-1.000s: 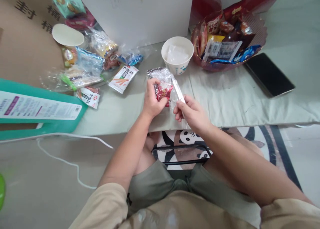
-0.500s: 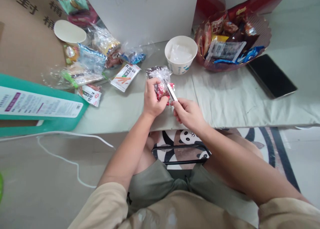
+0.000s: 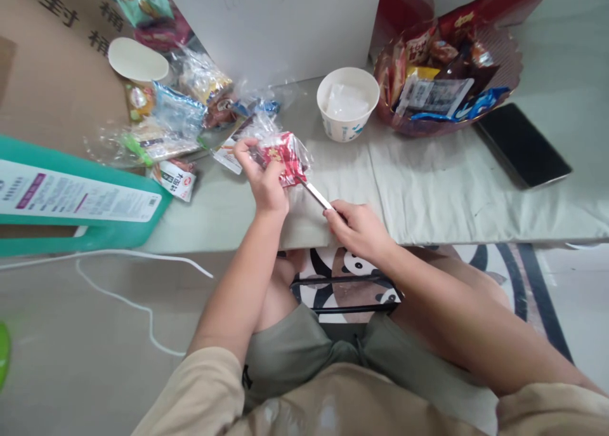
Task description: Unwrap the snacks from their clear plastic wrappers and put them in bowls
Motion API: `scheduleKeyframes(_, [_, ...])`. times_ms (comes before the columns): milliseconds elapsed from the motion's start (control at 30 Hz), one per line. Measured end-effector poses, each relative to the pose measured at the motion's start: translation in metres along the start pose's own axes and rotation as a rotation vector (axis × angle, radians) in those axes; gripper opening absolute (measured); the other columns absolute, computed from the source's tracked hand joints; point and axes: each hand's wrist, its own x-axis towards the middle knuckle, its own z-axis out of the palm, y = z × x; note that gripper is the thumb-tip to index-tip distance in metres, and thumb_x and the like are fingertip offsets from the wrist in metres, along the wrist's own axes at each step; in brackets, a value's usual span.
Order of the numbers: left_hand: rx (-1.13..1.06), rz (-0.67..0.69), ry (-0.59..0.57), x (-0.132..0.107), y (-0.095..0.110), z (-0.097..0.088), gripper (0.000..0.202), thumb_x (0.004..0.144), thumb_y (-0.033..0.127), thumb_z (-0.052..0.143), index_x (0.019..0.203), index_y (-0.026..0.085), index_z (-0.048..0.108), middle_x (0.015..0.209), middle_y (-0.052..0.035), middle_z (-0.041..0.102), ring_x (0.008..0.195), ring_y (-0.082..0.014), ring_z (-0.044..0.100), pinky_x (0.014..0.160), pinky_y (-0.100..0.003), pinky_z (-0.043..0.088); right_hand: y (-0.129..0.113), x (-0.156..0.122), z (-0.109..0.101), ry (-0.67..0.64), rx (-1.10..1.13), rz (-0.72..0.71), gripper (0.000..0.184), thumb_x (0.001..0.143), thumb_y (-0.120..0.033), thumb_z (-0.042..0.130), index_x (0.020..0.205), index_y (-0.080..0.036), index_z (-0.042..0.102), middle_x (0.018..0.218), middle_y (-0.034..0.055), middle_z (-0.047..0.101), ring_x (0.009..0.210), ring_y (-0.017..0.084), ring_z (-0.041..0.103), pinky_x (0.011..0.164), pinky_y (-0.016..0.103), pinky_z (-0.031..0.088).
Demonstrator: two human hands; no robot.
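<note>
My left hand (image 3: 266,181) is closed on a red snack packet (image 3: 284,157) with gold marks and clear, crinkled wrap around it. Its thumb lies across the packet's near side. From the right, my right hand (image 3: 358,228) grips a slim silver blade-like tool (image 3: 318,195), whose narrow dark tip meets the packet's lower right corner; whether it has gone into the wrap I cannot tell. Partly behind my left hand lies a white snack packet (image 3: 228,157). A paper cup (image 3: 347,130) with translucent plastic inside stands just beyond the hands.
On the right are a scalloped basket (image 3: 511,61) of snacks and a black phone (image 3: 526,145). Several clear-wrapped snacks (image 3: 178,115), a white oval lid-like piece (image 3: 137,60) and a green-edged box (image 3: 137,233) are at the left. A big white box (image 3: 285,30) stands behind.
My left hand has moved left with the red packet, which now shows more of its face and covers part of the white packet. The tool has tilted, its tip now at the packet's corner.
</note>
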Motion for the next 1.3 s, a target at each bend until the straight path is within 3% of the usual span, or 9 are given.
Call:
scheduleKeyframes(133, [-0.275, -0.262, 0.280, 0.009, 0.010, -0.003, 0.048, 0.073, 0.038, 0.061, 0.112, 0.034, 0.033, 0.095, 0.0005, 0.053, 0.066, -0.0136, 0.052, 0.052, -0.026, 0.037, 0.020, 0.003, -0.028, 0.230, -0.130, -0.043, 0.033, 0.097, -0.046, 0.044, 0.088, -0.022, 0.064, 0.070, 0.0043, 0.061, 0.062, 0.018, 0.053, 0.062, 0.031, 0.036])
scheduleKeyframes(233, [-0.287, -0.353, 0.143, 0.002, 0.009, 0.002, 0.048, 0.074, 0.036, 0.063, 0.114, 0.034, 0.037, 0.093, 0.0009, 0.057, 0.063, -0.0128, 0.055, 0.050, -0.026, 0.040, 0.050, 0.012, -0.055, 0.520, -0.362, -0.034, 0.029, 0.093, -0.039, 0.050, 0.099, -0.020, 0.071, 0.093, 0.0128, 0.067, 0.083, 0.026, 0.061, 0.075, 0.038, 0.044])
scheduleKeyframes(333, [-0.316, -0.292, -0.097, -0.013, 0.005, 0.013, 0.047, 0.076, 0.037, 0.066, 0.116, 0.033, 0.040, 0.092, 0.0009, 0.058, 0.066, -0.0132, 0.060, 0.055, -0.027, 0.049, 0.077, 0.017, -0.072, 0.575, -0.531, 0.091, 0.031, 0.089, -0.035, 0.053, 0.106, -0.018, 0.074, 0.105, 0.0178, 0.067, 0.099, 0.033, 0.061, 0.087, 0.047, 0.047])
scheduleKeyframes(500, [-0.353, -0.305, -0.303, -0.033, 0.005, 0.034, 0.036, 0.087, 0.042, 0.059, 0.117, 0.032, 0.043, 0.090, 0.0006, 0.058, 0.063, -0.0127, 0.060, 0.056, -0.028, 0.051, 0.073, 0.007, -0.065, 0.746, -0.504, 0.038, 0.044, 0.088, -0.037, 0.057, 0.125, -0.017, 0.069, 0.120, 0.0199, 0.065, 0.112, 0.037, 0.058, 0.095, 0.054, 0.046])
scheduleKeyframes(700, [-0.292, -0.283, -0.378, -0.036, 0.005, 0.042, 0.029, 0.096, 0.037, 0.042, 0.123, 0.028, 0.045, 0.104, -0.0050, 0.064, 0.085, -0.0198, 0.068, 0.075, -0.036, 0.058, 0.031, 0.006, -0.016, 0.395, -0.438, -0.475, 0.031, 0.098, -0.039, 0.050, 0.111, -0.026, 0.075, 0.103, 0.0107, 0.066, 0.097, 0.026, 0.058, 0.088, 0.043, 0.045])
scheduleKeyframes(867, [-0.016, -0.137, -0.396, -0.038, 0.000, 0.041, 0.045, 0.093, 0.025, 0.054, 0.135, 0.033, 0.040, 0.123, -0.0048, 0.061, 0.104, -0.0190, 0.066, 0.095, -0.038, 0.055, 0.026, 0.014, -0.003, 0.426, -0.543, -0.322, 0.040, 0.102, -0.033, 0.043, 0.125, -0.025, 0.074, 0.093, 0.0108, 0.064, 0.087, 0.025, 0.056, 0.080, 0.041, 0.042])
scheduleKeyframes(1000, [0.046, -0.025, -0.376, -0.040, -0.002, 0.042, 0.069, 0.091, 0.036, 0.070, 0.145, 0.034, 0.029, 0.134, -0.0100, 0.056, 0.119, -0.0229, 0.063, 0.105, -0.043, 0.052, 0.029, 0.017, -0.013, 0.503, -0.532, -0.172, 0.045, 0.100, -0.039, 0.046, 0.136, -0.021, 0.067, 0.096, 0.0122, 0.065, 0.088, 0.027, 0.058, 0.079, 0.040, 0.047])
scheduleKeyframes(1167, [0.053, -0.030, -0.429, -0.042, 0.003, 0.041, 0.074, 0.094, 0.056, 0.066, 0.150, 0.034, 0.023, 0.127, -0.0113, 0.061, 0.108, -0.0224, 0.070, 0.099, -0.043, 0.055, 0.029, 0.020, -0.016, 0.413, -0.507, -0.056, 0.071, 0.085, -0.068, 0.062, 0.131, -0.015, 0.064, 0.118, 0.0177, 0.064, 0.096, 0.032, 0.063, 0.074, 0.039, 0.050])
scheduleKeyframes(1300, [0.151, 0.029, -0.363, -0.041, 0.007, 0.038, 0.067, 0.095, 0.057, 0.063, 0.149, 0.032, 0.032, 0.118, -0.0093, 0.066, 0.105, -0.0234, 0.071, 0.101, -0.044, 0.054, 0.025, 0.021, -0.014, 0.359, -0.518, -0.050, 0.076, 0.081, -0.063, 0.067, 0.137, -0.013, 0.059, 0.128, 0.0214, 0.063, 0.109, 0.038, 0.063, 0.083, 0.045, 0.053])
